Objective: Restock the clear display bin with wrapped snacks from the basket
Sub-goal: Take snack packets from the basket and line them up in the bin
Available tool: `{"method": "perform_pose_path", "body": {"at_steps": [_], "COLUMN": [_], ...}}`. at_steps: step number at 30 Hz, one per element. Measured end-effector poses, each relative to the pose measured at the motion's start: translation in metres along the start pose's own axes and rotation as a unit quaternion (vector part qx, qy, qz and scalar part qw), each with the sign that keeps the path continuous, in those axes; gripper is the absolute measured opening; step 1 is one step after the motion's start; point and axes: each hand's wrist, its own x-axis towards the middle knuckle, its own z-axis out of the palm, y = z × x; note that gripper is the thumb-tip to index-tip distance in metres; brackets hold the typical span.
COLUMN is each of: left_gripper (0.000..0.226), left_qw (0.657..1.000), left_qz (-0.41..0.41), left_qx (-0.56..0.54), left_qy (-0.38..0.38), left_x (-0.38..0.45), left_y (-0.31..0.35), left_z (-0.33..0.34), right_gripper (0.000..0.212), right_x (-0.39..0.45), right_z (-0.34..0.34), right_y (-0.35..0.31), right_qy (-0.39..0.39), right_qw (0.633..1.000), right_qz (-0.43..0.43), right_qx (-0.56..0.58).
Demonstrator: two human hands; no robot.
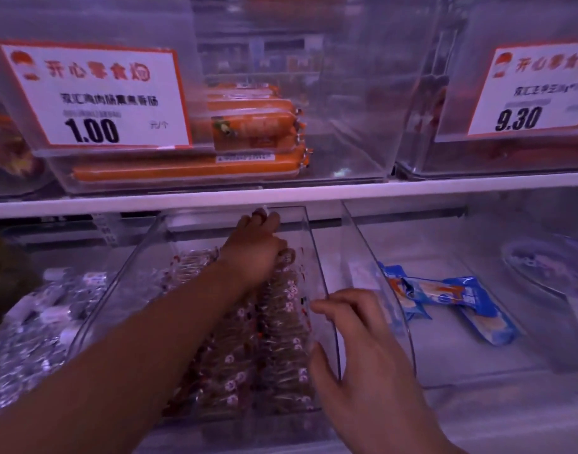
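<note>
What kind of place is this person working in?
Most likely a shop's snack aisle: white price cards with orange borders fronting clear plastic bins on white shelves, stocked with orange wrapped sausages and blue snack packets.

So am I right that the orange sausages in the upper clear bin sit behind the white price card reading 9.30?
Not quite: in the head view the orange sausages in the upper clear bin sit behind the white price card reading 1.00; the 9.30 card fronts the neighbouring bin.
</note>
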Motion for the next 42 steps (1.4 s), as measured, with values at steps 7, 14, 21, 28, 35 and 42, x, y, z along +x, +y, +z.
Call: {"method": "perform_pose_path", "body": {"at_steps": [7, 14, 21, 28, 35, 42], "left_gripper": [0.020, 0.023, 0.022, 0.037, 0.033, 0.013], "left_qw": [0.997, 0.997, 0.999, 0.997, 0.986, 0.945], "left_qz": [0.014, 0.001, 0.010, -0.028, -0.054, -0.015], "left_qx": [0.029, 0.003, 0.009, -0.050, -0.158, -0.304], "left_qy": [-0.073, -0.072, -0.046, -0.047, -0.003, 0.118], "left_x": [0.009, 0.007, 0.007, 0.004, -0.036, -0.256], "left_y": [-0.005, -0.006, -0.005, -0.010, 0.005, 0.073], "left_z": [-0.012, -0.010, -0.004, -0.005, -0.059, -0.116], "right_gripper": [0.037, 0.036, 0.037, 0.039, 0.037, 0.015], "right_x": [-0.002, -0.003, -0.002, -0.004, -0.013, -0.078], "right_z": [-0.004, -0.001, 0.003, 0.004, -0.009, 0.001], "right_y": [-0.003, -0.001, 0.001, 0.003, -0.014, -0.036], "right_qy": [-0.013, -0.016, -0.007, -0.015, 0.052, -0.056], "right_qw": [1.000, 0.999, 0.999, 1.000, 0.998, 0.984], "right_qz": [-0.001, -0.004, -0.012, 0.000, -0.019, -0.139], "right_qx": [0.010, 0.029, 0.029, 0.021, 0.016, 0.095]}}
